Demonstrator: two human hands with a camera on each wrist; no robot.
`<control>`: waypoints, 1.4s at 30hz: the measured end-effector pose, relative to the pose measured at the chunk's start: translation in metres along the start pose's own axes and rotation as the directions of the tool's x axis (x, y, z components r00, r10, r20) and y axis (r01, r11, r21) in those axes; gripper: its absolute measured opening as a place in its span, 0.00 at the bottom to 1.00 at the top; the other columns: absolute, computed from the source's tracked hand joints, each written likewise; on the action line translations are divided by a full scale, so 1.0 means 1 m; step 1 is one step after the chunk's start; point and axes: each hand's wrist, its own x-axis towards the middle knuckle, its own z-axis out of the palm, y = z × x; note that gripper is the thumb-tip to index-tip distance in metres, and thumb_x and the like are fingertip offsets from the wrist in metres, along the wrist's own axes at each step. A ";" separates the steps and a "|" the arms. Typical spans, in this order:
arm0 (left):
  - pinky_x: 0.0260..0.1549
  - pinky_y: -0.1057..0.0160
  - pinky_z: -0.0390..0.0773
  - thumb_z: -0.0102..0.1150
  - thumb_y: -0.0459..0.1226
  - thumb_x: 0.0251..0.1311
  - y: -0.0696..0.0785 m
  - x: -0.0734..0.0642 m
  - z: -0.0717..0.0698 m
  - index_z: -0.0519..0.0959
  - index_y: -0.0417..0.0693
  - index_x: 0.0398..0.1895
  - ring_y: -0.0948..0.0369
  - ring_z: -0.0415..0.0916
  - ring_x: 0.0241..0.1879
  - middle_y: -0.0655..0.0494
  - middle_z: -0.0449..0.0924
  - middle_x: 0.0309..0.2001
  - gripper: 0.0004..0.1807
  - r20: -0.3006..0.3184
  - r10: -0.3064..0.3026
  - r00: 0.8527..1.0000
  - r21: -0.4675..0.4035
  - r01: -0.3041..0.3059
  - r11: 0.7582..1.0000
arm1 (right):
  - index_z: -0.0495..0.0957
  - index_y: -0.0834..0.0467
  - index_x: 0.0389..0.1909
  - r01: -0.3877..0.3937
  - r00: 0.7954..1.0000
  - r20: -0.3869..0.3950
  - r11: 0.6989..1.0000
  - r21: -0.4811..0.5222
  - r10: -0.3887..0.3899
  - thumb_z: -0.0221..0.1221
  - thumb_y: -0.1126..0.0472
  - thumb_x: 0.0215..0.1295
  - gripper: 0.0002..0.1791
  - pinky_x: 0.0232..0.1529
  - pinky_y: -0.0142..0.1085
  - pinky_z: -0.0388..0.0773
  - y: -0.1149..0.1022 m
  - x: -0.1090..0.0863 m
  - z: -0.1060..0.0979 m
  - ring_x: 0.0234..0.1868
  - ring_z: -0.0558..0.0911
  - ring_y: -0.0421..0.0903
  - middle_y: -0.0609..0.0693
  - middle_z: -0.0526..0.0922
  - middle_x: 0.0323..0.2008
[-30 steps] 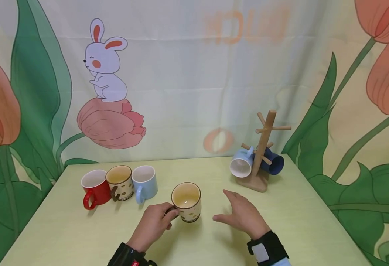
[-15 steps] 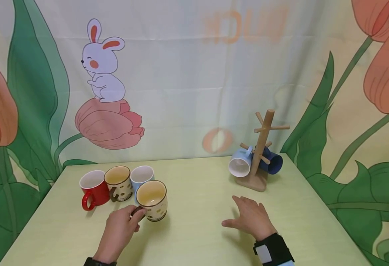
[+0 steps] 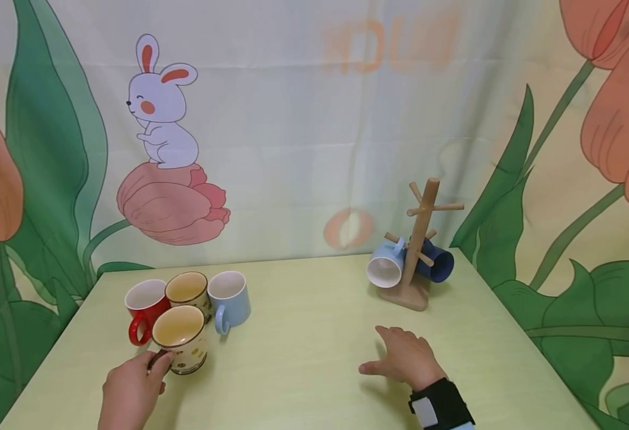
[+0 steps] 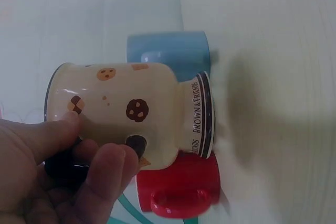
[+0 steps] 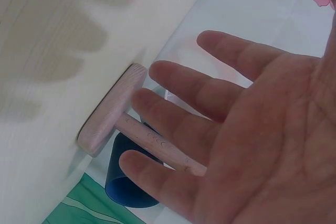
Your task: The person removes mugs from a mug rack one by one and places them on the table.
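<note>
By its dark handle my left hand [image 3: 134, 388] grips a cream mug [image 3: 185, 346] with a cookie pattern. In the left wrist view the thumb and fingers pinch the handle, and the mug's base [image 4: 197, 116] bears the words "BROWN & FRIENDS". This mug overlaps a red mug [image 3: 153, 307] and a second cream mug [image 3: 187, 291] behind it in the head view. To their right stands a light blue mug [image 3: 233, 301]. My right hand [image 3: 405, 358] holds nothing; its fingers are spread above the table in front of a wooden mug tree.
On the wooden mug tree [image 3: 422, 233] at the back right hang a light blue mug [image 3: 386, 263] and a dark blue mug [image 3: 438, 263]; its upper pegs are bare. A printed curtain [image 3: 292, 149] rises behind the table [image 3: 292, 370].
My left hand has carried the cream mug leftward, from the table's middle past the light blue mug to the front of the red and cream mugs. The right hand shifted slightly right, staying spread.
</note>
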 end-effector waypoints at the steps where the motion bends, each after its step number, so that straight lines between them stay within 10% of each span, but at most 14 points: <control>1: 0.32 0.55 0.65 0.48 0.51 0.74 -0.004 0.000 -0.002 0.78 0.35 0.41 0.54 0.71 0.29 0.55 0.75 0.22 0.25 -0.008 -0.012 1.000 0.001 0.012 1.000 | 0.73 0.60 0.65 -0.003 1.000 0.000 1.000 0.000 0.003 0.72 0.32 0.45 0.51 0.56 0.65 0.67 0.000 0.000 0.000 0.59 0.75 0.62 0.62 0.77 0.59; 23: 0.31 0.54 0.64 0.45 0.56 0.74 -0.065 0.000 -0.008 0.77 0.36 0.34 0.50 0.70 0.29 0.55 0.76 0.19 0.29 -0.118 -0.257 0.959 -0.017 0.257 0.966 | 0.73 0.60 0.65 0.001 1.000 -0.011 1.000 -0.012 -0.001 0.71 0.32 0.46 0.50 0.56 0.66 0.66 0.001 -0.001 0.000 0.59 0.75 0.62 0.62 0.77 0.58; 42: 0.33 0.50 0.67 0.49 0.50 0.74 -0.074 0.004 -0.009 0.77 0.33 0.34 0.49 0.73 0.27 0.51 0.78 0.19 0.25 -0.155 -0.247 0.957 0.020 0.253 0.967 | 0.73 0.60 0.65 -0.001 1.000 -0.010 1.000 0.004 0.001 0.70 0.31 0.46 0.50 0.54 0.65 0.68 0.004 0.000 0.004 0.58 0.76 0.62 0.62 0.78 0.58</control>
